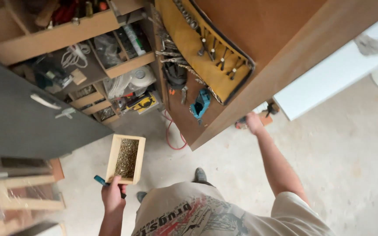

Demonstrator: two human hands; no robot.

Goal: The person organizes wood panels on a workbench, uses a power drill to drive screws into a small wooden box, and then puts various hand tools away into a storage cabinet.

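An open wooden cabinet (66,39) fills the upper left, its shelves crowded with a white cord (77,54), plastic bags (130,81), small drawers (90,100) and a yellow tool (145,103). Right of the cabinet, its brown door (281,48) swings open, carrying a yellow tool roll (197,48) with metal bits, a black pouch (176,74) and a teal tool (201,105), with a red cable (170,135) looping on the concrete floor (351,153) below it. Left of the cabinet stands a dark grey panel (18,118) above a wooden frame (18,192), and far right of it lies a white board (337,70).
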